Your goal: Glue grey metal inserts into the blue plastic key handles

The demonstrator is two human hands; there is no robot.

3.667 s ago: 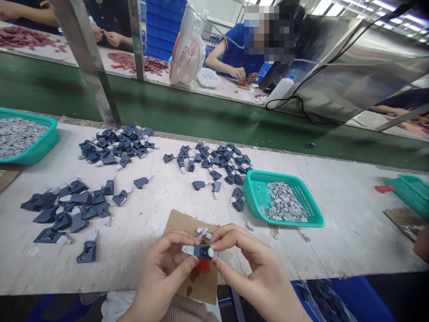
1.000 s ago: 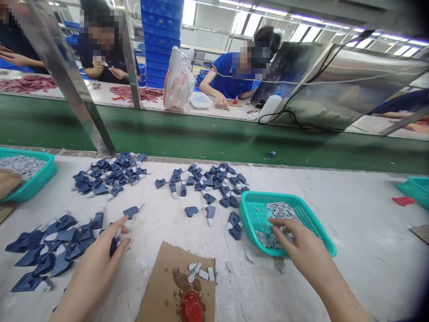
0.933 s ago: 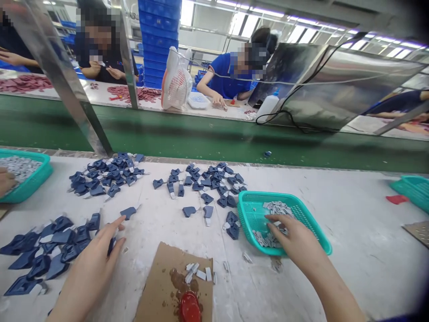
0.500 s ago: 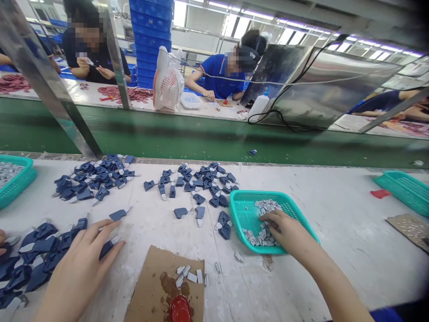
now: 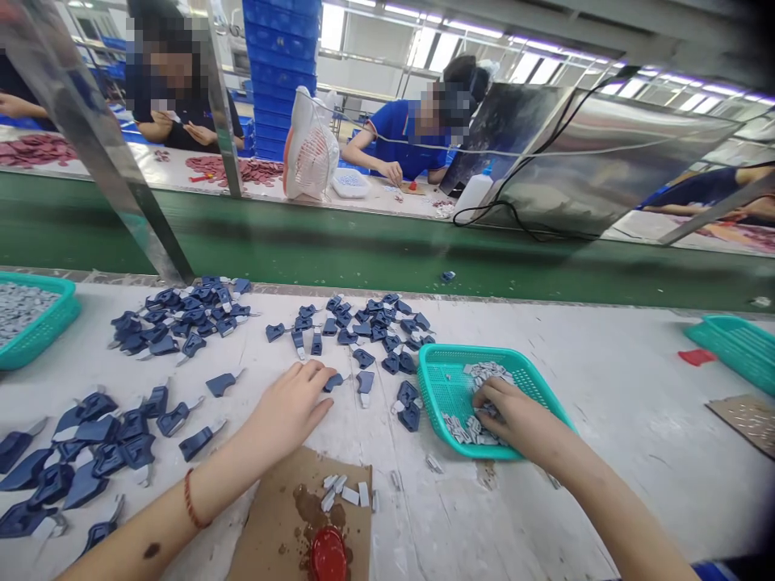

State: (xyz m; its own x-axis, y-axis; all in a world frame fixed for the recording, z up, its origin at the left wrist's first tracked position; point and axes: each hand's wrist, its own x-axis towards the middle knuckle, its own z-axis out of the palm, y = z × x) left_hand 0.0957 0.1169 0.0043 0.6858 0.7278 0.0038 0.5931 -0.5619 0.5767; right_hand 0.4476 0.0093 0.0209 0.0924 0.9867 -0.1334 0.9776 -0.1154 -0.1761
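My left hand [image 5: 294,407] reaches over the table, thumb apart from the fingers, its fingertips at a dark blue plastic piece [image 5: 333,382] with a thin pointed end. I cannot see a closed grip on that piece. In the green basket [image 5: 433,411], my right hand [image 5: 507,413] has its fingers curled down among small grey pieces [image 5: 463,429]; whatever lies between the fingertips is hidden. Below my left hand is a cardboard sheet [image 5: 266,516], with several light grey pieces [image 5: 349,495] and a red dish [image 5: 328,555] on it.
Piles of blue pieces lie at back left [image 5: 182,315], front left [image 5: 78,452] and back centre [image 5: 375,323]. Green baskets stand far left [image 5: 48,331] and far right [image 5: 735,343]. A metal post [image 5: 145,218] rises behind. Beyond the green belt [image 5: 339,242], people work at another table.
My left hand has moved right, from beside the front-left pile to a blue piece near the centre. My right hand stays in the basket. The whole view has shifted slightly.
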